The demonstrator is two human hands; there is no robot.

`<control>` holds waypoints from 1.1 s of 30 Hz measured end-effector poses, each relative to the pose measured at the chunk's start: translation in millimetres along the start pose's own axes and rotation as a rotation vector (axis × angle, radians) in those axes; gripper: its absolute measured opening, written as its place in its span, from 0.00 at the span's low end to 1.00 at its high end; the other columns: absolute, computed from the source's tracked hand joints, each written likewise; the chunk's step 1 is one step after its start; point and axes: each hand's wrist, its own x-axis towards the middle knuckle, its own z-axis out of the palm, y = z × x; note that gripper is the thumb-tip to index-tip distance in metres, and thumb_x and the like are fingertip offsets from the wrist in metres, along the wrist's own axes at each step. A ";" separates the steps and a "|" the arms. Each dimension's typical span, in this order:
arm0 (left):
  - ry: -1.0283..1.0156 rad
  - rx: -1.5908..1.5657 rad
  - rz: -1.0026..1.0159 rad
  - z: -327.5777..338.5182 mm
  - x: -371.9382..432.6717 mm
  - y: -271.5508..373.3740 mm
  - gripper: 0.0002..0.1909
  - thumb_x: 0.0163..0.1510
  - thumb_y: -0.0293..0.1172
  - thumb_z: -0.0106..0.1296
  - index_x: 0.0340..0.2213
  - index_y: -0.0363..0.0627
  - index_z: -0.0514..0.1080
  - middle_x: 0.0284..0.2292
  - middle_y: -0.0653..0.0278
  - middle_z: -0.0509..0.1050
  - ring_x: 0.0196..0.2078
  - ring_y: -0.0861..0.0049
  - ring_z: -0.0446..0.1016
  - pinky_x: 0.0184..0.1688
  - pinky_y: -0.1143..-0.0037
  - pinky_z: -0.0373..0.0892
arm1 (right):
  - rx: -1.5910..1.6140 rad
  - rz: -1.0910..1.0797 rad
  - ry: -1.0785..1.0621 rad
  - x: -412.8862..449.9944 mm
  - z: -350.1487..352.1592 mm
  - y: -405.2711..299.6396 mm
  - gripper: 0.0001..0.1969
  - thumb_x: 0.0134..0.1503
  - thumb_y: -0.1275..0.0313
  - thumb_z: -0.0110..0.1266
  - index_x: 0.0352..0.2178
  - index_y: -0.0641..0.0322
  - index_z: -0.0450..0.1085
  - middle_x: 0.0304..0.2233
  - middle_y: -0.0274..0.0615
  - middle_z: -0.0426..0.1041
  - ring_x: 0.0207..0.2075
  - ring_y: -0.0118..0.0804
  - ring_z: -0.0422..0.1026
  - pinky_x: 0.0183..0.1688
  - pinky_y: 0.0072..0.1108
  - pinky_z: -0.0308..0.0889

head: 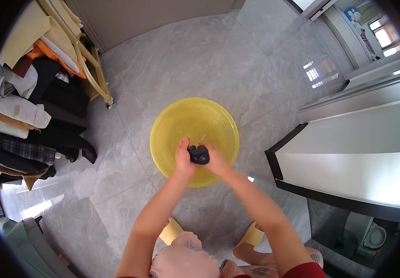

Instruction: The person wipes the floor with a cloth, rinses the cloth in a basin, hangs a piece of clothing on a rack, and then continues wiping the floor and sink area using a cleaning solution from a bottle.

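Observation:
A dark, wet-looking bundle of cloth (199,155) is squeezed between my two hands over a round yellow plastic basin (158,118). My left hand (184,158) grips the bundle from its left side, fingers pointing away from me. On the other side my right hand (216,160) closes around it, slightly blurred. Water (193,125) appears to lie in the basin, with a few small drops or bubbles near the fingertips. The basin stands on the grey tiled floor in front of my feet.
A metal clothes rack (94,78) with many hanging garments (22,114) stands at left. White wall panels with a black base (273,163) jut in at right, near a toilet (375,236). My yellow slippers (252,236) rest on the grey tiles (186,55).

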 end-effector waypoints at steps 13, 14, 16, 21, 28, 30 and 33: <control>-0.811 0.913 -0.635 28.5 -13.5 62.5 0.21 0.45 0.34 0.57 0.41 0.44 0.63 0.34 0.63 0.71 0.27 0.79 0.70 0.22 0.81 0.66 | -0.532 -0.636 -0.148 38.5 -50.4 -14.8 0.11 0.43 0.74 0.50 0.32 0.58 0.63 0.30 0.40 0.67 0.28 0.41 0.72 0.27 0.27 0.68; -0.775 0.972 -0.636 31.0 -16.6 60.0 0.16 0.42 0.28 0.57 0.35 0.45 0.65 0.26 0.68 0.71 0.23 0.86 0.65 0.19 0.83 0.61 | -0.608 -0.600 -0.209 39.4 -49.3 -8.6 0.12 0.43 0.73 0.50 0.32 0.59 0.64 0.29 0.40 0.68 0.27 0.42 0.72 0.27 0.27 0.69; -0.801 1.159 -0.517 26.5 -12.4 53.4 0.16 0.40 0.27 0.58 0.33 0.45 0.66 0.25 0.66 0.72 0.24 0.84 0.67 0.19 0.81 0.63 | -0.677 -0.564 -0.270 38.8 -44.5 -4.9 0.12 0.43 0.72 0.50 0.32 0.60 0.65 0.28 0.41 0.69 0.27 0.42 0.72 0.26 0.27 0.69; -0.921 1.820 0.438 1.0 -1.4 40.6 0.14 0.36 0.25 0.56 0.29 0.43 0.67 0.22 0.56 0.72 0.25 0.71 0.73 0.20 0.73 0.65 | -0.615 -0.079 -0.481 22.7 -19.4 -18.2 0.10 0.40 0.67 0.53 0.23 0.63 0.70 0.22 0.49 0.73 0.24 0.45 0.73 0.26 0.32 0.68; -1.366 2.258 0.950 16.7 4.2 85.9 0.07 0.44 0.34 0.47 0.24 0.44 0.65 0.20 0.60 0.70 0.19 0.65 0.71 0.18 0.69 0.65 | 0.852 0.739 -0.538 -1.8 19.1 -37.4 0.08 0.44 0.69 0.49 0.14 0.55 0.61 0.10 0.32 0.60 0.10 0.26 0.58 0.13 0.19 0.51; -1.518 2.184 1.100 19.3 8.7 92.6 0.07 0.44 0.35 0.46 0.23 0.46 0.64 0.19 0.62 0.69 0.18 0.67 0.70 0.16 0.71 0.65 | 1.224 0.797 -0.616 -8.7 25.9 -42.7 0.09 0.46 0.71 0.47 0.14 0.53 0.58 0.10 0.28 0.55 0.09 0.23 0.53 0.13 0.16 0.47; -1.697 2.032 1.317 23.3 10.2 96.4 0.05 0.44 0.32 0.46 0.22 0.46 0.63 0.17 0.64 0.68 0.17 0.70 0.70 0.14 0.71 0.64 | 1.765 0.877 -0.635 -19.1 23.3 -58.0 0.09 0.47 0.73 0.46 0.16 0.50 0.55 0.09 0.25 0.49 0.08 0.19 0.47 0.11 0.14 0.42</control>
